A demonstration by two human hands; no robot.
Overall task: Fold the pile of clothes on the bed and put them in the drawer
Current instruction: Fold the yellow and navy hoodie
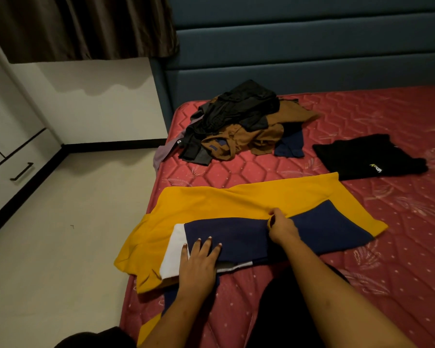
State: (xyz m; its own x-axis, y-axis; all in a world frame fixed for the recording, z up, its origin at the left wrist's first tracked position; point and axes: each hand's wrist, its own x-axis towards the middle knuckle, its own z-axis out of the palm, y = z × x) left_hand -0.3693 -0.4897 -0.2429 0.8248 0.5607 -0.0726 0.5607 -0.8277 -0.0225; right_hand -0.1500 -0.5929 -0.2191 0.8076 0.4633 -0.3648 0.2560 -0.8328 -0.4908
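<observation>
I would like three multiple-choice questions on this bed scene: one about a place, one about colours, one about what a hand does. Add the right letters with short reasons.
1. Where does the folded black garment lie?
A. On the floor.
B. On the mattress, right of the pile.
C. On the pile.

2. Which colours has the spread-out shirt?
A. Green and red.
B. All grey.
C. Yellow, navy and white.

3. What does the right hand do?
A. It pinches the shirt's yellow cloth.
B. It lies flat on the mattress.
C. It hangs idle.

1 B: it lies on the pile's right.
2 C: all three colours show beside the left hand.
3 A: its fingers curl round a yellow fold.
</observation>
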